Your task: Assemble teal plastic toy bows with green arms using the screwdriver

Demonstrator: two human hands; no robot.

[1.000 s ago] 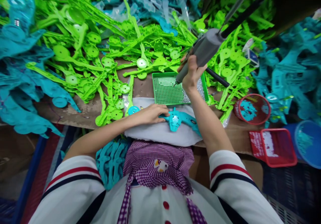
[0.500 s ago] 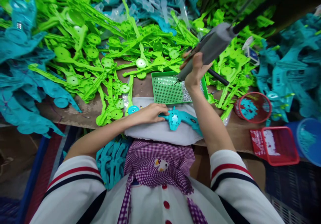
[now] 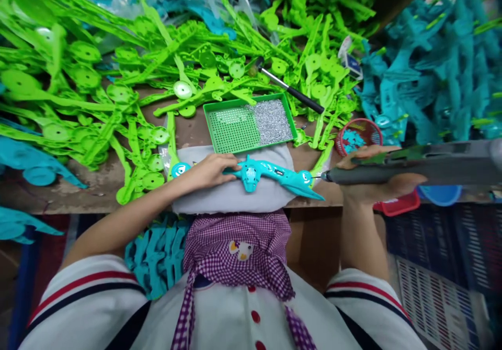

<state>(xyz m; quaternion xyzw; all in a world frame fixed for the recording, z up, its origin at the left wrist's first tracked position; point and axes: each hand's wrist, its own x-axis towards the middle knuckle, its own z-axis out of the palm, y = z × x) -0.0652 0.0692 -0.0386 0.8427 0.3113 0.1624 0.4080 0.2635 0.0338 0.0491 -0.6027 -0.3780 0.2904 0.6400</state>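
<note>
A turquoise plastic toy part (image 3: 251, 175) with long curved arms lies across a folded white cloth (image 3: 235, 201). My left hand (image 3: 215, 172) is closed on its left arm, holding it against the cloth. In my right hand (image 3: 368, 182) is a grey electric screwdriver (image 3: 443, 167), held level with its bit pointing left. The bit's thin tip is close to the round disc (image 3: 305, 178) at the part's right end; whether it touches I cannot tell. Behind the part stands a green perforated tray (image 3: 214, 139) with a heap of small screws (image 3: 274, 121) in its right half.
Lime-green plastic arms (image 3: 90, 93) pile over the back and left of the bench. A hammer-like tool (image 3: 292, 88) lies behind the tray. To the right are a red basket (image 3: 368, 125) of turquoise bits, a red bin (image 3: 402, 205), a blue tub (image 3: 439, 194) and stacked turquoise parts (image 3: 427, 88).
My right hand has swung the screwdriver from above the tray down and right, bringing its bit beside the part's right end. My left hand keeps its hold. The camera view has shifted right.
</note>
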